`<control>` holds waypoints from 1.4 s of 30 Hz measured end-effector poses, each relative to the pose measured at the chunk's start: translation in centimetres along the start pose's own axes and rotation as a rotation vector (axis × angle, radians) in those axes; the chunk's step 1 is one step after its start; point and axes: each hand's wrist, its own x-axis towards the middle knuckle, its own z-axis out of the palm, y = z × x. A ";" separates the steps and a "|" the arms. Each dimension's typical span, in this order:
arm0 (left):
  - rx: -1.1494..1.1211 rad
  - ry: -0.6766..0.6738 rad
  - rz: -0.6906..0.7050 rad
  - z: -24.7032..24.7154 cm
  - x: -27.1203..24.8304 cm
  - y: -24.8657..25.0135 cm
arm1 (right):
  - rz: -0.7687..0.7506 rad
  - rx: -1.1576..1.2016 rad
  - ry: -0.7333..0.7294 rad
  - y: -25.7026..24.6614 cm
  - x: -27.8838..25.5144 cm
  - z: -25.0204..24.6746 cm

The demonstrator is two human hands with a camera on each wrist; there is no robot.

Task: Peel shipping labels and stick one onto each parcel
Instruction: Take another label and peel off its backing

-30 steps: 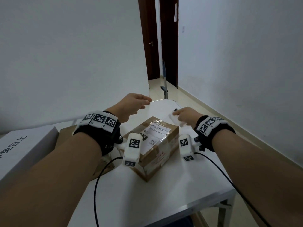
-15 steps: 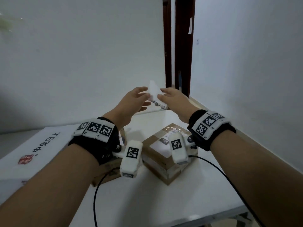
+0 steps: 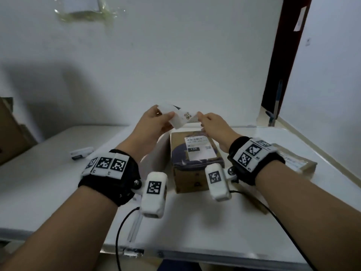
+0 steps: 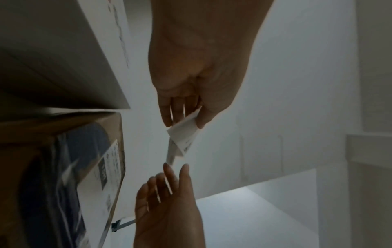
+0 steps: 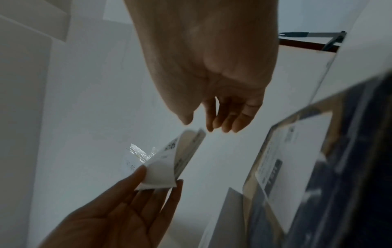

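A white shipping label sheet [image 3: 183, 118] with a QR code is bent into a fold above the table. My left hand [image 3: 168, 116] pinches its left end between thumb and fingers, as the left wrist view [image 4: 186, 124] confirms. My right hand [image 3: 201, 122] is at the sheet's right edge; in the right wrist view [image 5: 199, 125] its thumb and fingers are apart and relaxed, just short of that edge. Below the hands stands a brown parcel [image 3: 195, 178] with a white label [image 3: 199, 151] on its top.
A second, flatter parcel [image 3: 297, 161] lies at the right behind my right wrist. A small white device [image 3: 81, 152] sits on the white table [image 3: 195, 231] at the left. A cardboard box [image 3: 9, 133] is at the far left, a dark door [image 3: 283, 55] at the right.
The label sheet went from my right hand into my left hand. Both hands rose above the parcel, and my view swung left towards the wall.
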 end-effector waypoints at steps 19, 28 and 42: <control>0.080 -0.253 -0.169 -1.9 -3.9 -1.1 | -0.013 0.560 -0.160 -0.5 -1.1 3.4; -0.163 0.078 -0.209 -2.3 -2.9 -0.7 | -0.073 0.360 -0.151 0.5 -2.8 2.7; -0.067 0.029 -0.308 -2.2 -3.0 -0.8 | -0.208 0.183 -0.119 1.2 -3.0 0.9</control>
